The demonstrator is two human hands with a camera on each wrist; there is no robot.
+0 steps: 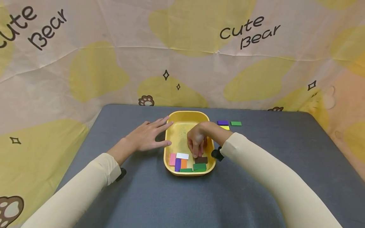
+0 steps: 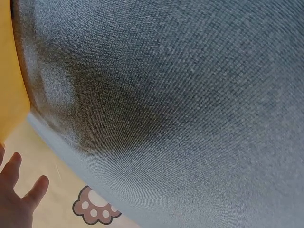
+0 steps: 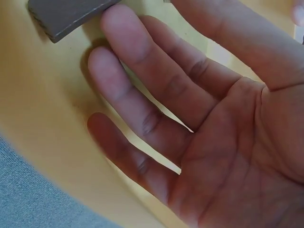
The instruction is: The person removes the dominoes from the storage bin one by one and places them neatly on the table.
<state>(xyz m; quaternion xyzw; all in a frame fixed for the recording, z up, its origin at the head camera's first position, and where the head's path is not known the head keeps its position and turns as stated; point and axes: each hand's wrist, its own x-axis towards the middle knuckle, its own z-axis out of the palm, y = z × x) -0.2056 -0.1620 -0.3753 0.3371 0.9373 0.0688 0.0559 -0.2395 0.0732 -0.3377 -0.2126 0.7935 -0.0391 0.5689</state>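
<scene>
Dark blue-grey cloth covers the table (image 1: 182, 201), which spreads from the near side of the scene to a patterned wall hanging. Nearest, two cream sleeves (image 1: 265, 172) reach in from left and right, each with a small black device (image 1: 217, 154) at the wrist. A yellow tray (image 1: 179, 137) stands mid-table. Along its near end lie green blocks (image 1: 199, 166), with a purple block (image 1: 178, 164) and an orange block (image 1: 183, 163) side by side to the left; just beyond are a pink block (image 1: 172, 159) and a white block (image 1: 182, 155). To the right, a brown block (image 1: 201, 160) lies on the tray floor, and at its far edge the right hand (image 1: 197, 141) points down with fingers loosely extended, slightly apart, one fingertip touching it. At the left rim, the left hand (image 1: 149, 134) is spread, thumb apart from the fingers, gripping nothing. Farther off, right of the tray, lie a yellow piece (image 1: 224, 127), partly hidden by the right forearm, a violet piece (image 1: 222, 122) and a light green piece (image 1: 235, 123). Behind everything, the hanging (image 1: 176, 31) shows yellow patches, paw prints and "cute Bear" lettering.
</scene>
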